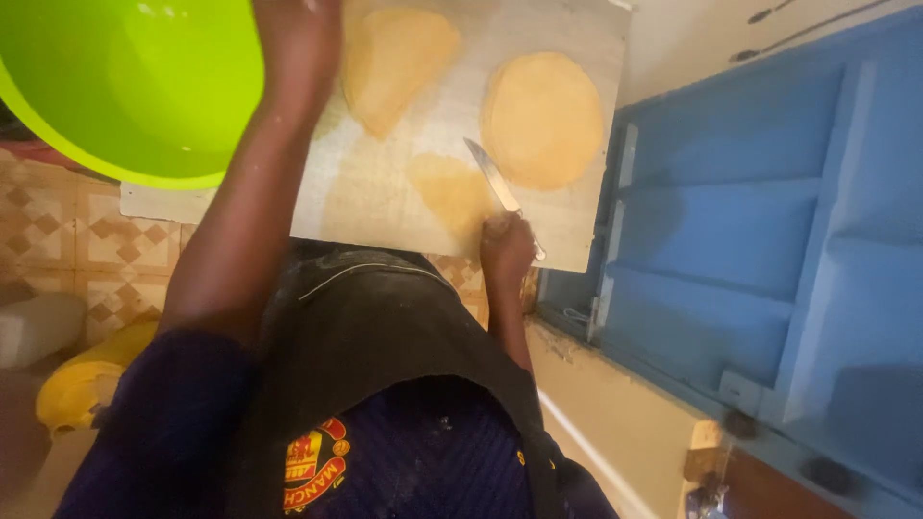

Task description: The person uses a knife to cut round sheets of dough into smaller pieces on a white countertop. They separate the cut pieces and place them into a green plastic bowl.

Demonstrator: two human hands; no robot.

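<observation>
Right hand (507, 245) fisted around a knife (495, 181), blade resting on the floured board (385, 183).

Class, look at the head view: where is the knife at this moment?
The knife lies in the right hand, right of centre, blade angled up-left over the board, between the round dough disc and a smaller piece.

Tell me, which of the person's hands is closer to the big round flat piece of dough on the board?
Right. The right hand grips a knife whose blade reaches up beside the round dough. The left hand is up at the board's far edge, beyond another dough piece.
</observation>
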